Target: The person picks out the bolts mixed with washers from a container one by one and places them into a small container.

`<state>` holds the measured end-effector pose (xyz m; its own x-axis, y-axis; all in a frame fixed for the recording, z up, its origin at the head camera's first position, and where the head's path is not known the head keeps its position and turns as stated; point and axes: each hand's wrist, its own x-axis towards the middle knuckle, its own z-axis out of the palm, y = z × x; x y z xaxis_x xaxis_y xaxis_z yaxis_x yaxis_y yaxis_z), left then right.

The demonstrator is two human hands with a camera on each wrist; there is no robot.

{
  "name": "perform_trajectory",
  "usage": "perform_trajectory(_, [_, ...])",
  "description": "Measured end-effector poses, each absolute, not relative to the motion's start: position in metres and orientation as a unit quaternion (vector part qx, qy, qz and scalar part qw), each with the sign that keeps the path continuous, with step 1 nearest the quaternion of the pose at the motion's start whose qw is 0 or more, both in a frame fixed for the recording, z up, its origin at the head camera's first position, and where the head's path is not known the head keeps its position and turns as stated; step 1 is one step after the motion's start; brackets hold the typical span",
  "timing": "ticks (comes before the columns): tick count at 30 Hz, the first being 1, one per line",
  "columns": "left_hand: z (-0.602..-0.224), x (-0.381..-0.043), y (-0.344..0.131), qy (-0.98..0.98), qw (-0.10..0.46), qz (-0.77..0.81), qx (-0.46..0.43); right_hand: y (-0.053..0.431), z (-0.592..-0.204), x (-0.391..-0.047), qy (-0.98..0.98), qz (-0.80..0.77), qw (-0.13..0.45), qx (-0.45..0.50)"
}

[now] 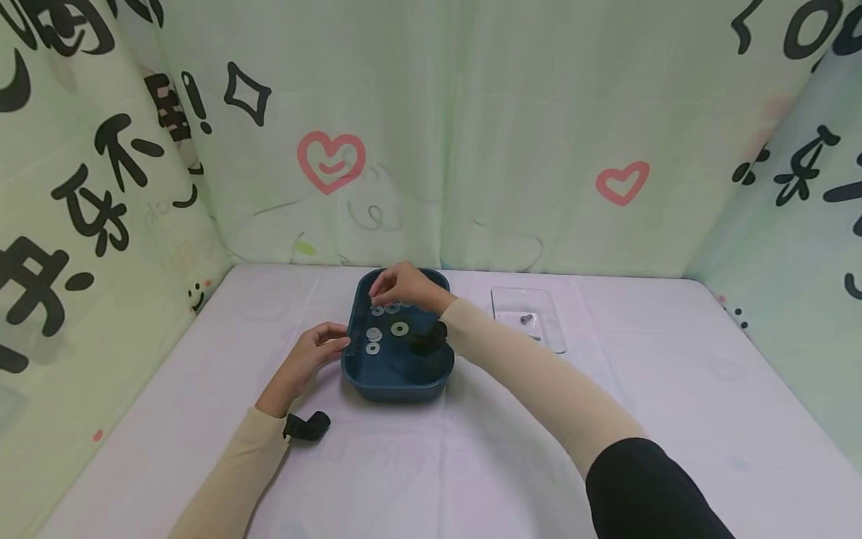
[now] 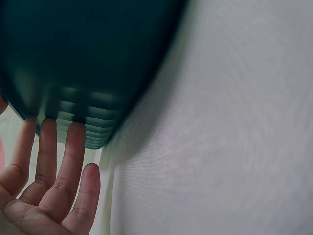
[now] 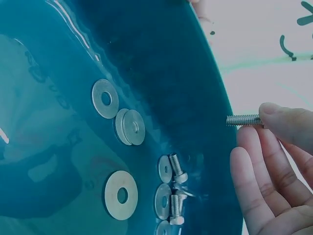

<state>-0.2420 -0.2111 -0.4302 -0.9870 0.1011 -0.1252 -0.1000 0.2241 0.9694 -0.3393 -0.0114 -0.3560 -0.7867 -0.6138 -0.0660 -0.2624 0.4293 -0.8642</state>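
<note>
My right hand (image 1: 407, 287) is over the far left part of a dark blue plastic basin (image 1: 397, 393). Between its thumb and fingers it pinches a threaded metal bolt (image 3: 243, 120), whose head is hidden. Flat metal washers (image 3: 121, 195) lie on the basin floor, two of them overlapping. Near the far wall, several bolts (image 3: 175, 208) lie against more washers. My left hand (image 1: 313, 358) touches the basin's left side. In the left wrist view its fingers (image 2: 71, 156) extend nearly straight against the outer wall.
Right of the basin, a clear shallow tray (image 1: 554, 329) holds a small metal bolt (image 1: 527, 319) and something too small to tell. A white cloth covers the table (image 1: 539, 442). Pale green printed curtains (image 1: 525, 135) stand behind and at both sides.
</note>
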Motion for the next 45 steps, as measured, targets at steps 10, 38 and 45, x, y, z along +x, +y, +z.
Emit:
perform_trajectory(10, [-0.431, -0.241, -0.211, 0.778, 0.080, 0.623, 0.001, 0.001, -0.345, -0.328, 0.822, -0.439, 0.190, -0.308])
perform_trajectory(38, [-0.429, -0.241, -0.209, 0.781, 0.076, 0.620, -0.009, 0.053, -0.334, -0.306, 0.827, -0.428, 0.198, -0.305])
perform_trajectory(45, [-0.428, -0.240, -0.209, 0.776, 0.079, 0.625, -0.013, 0.070, -0.328, -0.305, 0.827, -0.437, 0.197, -0.294])
